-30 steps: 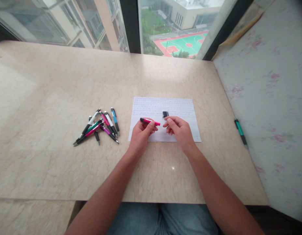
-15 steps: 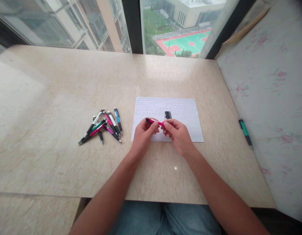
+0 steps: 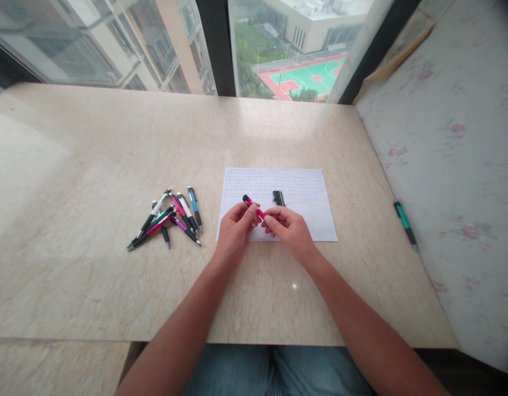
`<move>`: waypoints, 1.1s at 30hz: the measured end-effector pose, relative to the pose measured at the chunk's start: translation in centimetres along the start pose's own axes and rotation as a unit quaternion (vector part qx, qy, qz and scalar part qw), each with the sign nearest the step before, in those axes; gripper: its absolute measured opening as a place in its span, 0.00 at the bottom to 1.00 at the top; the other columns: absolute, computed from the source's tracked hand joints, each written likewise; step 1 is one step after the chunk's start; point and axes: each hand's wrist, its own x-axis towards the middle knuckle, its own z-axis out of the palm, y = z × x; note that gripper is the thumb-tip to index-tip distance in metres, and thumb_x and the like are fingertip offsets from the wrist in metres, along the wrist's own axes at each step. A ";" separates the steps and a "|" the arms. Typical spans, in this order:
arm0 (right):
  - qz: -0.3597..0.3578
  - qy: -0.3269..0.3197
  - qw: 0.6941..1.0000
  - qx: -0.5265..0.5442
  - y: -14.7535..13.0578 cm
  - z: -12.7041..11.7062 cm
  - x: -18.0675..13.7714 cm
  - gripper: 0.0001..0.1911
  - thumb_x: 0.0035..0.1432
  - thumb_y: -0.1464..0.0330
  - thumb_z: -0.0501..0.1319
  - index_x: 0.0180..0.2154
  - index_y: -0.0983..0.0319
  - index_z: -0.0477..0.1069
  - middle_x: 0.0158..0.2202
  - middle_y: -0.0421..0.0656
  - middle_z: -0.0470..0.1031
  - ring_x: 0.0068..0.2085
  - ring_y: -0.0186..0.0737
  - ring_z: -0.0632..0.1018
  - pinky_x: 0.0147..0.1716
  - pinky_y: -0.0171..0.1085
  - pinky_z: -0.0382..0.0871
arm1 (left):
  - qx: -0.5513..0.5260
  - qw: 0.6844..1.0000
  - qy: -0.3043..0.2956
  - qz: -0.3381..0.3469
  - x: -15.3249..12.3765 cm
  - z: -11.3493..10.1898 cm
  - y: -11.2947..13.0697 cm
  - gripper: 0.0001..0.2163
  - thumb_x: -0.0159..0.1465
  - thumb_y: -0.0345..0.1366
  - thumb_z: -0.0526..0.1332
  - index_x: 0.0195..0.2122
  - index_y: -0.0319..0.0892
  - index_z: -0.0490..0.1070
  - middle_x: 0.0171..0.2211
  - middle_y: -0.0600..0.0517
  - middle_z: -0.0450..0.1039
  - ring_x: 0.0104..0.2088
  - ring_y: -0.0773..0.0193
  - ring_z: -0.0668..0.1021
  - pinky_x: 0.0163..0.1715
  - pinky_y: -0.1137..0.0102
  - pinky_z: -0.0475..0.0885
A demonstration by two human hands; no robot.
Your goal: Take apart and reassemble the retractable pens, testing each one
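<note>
Both of my hands close on a pink pen point(image 3: 260, 213) with a black end, above a sheet of written paper point(image 3: 237, 179). My left hand point(image 3: 234, 234) pinches it near its middle, and the black end points up and to the left. At the pen's lower right end, my right hand point(image 3: 293, 231) has thumb and fingers pressed together; its fingers partly hide that end. Small black pen parts point(image 3: 277, 198) lie on the paper just beyond my hands.
A loose pile of pens point(image 3: 161, 220) in several colours lies left of the paper, with a blue pen point(image 3: 194, 203) at its right edge. At the far right a green pen point(image 3: 405, 224) rests against the papered wall point(image 3: 464, 181). Windows border the stone top's back.
The pink pen has tilted more steeply, its black end swinging up. Both hands still grip it. The whole view has shifted slightly.
</note>
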 end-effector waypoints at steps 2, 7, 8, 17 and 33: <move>-0.004 0.010 1.000 0.006 0.0 -0.1 0.1 0.14 0.55 0.57 0.65 0.37 0.61 0.74 0.29 0.41 0.78 0.29 0.34 0.77 0.28 0.35 0.71 | -0.003 1.000 0.000 -0.001 0.0 0.0 0.1 0.10 0.59 0.40 0.68 0.37 0.39 0.77 0.27 0.53 0.71 0.28 0.71 0.71 0.32 0.75 0.66; -0.005 0.015 1.000 0.013 0.2 -0.3 0.3 0.13 0.55 0.58 0.65 0.37 0.61 0.74 0.29 0.41 0.78 0.28 0.34 0.76 0.28 0.35 0.70 | -0.004 1.000 0.005 -0.004 -0.1 0.2 0.1 0.10 0.59 0.40 0.68 0.37 0.39 0.76 0.28 0.53 0.72 0.28 0.71 0.72 0.32 0.75 0.66; -0.005 0.015 1.000 0.014 0.2 -0.3 0.3 0.13 0.55 0.58 0.65 0.37 0.61 0.74 0.29 0.41 0.78 0.28 0.34 0.76 0.28 0.35 0.70 | -0.005 1.000 0.006 -0.003 -0.1 0.2 0.1 0.10 0.59 0.40 0.68 0.37 0.40 0.76 0.28 0.53 0.72 0.28 0.72 0.72 0.31 0.75 0.66; 0.007 0.004 0.998 0.060 0.4 -0.2 0.2 0.11 0.58 0.60 0.63 0.38 0.60 0.75 0.30 0.40 0.77 0.29 0.33 0.75 0.29 0.35 0.68 | 0.137 0.985 0.030 0.098 -0.5 0.4 0.5 0.10 0.60 0.41 0.67 0.36 0.40 0.76 0.29 0.52 0.75 0.29 0.69 0.75 0.31 0.73 0.69; 0.023 -0.018 0.994 0.109 0.3 0.2 -0.1 0.10 0.58 0.60 0.63 0.38 0.59 0.75 0.30 0.40 0.77 0.28 0.33 0.75 0.29 0.34 0.68 | 0.156 0.982 0.026 0.106 -0.3 0.0 0.6 0.11 0.62 0.43 0.64 0.38 0.41 0.76 0.27 0.52 0.74 0.28 0.68 0.75 0.30 0.72 0.69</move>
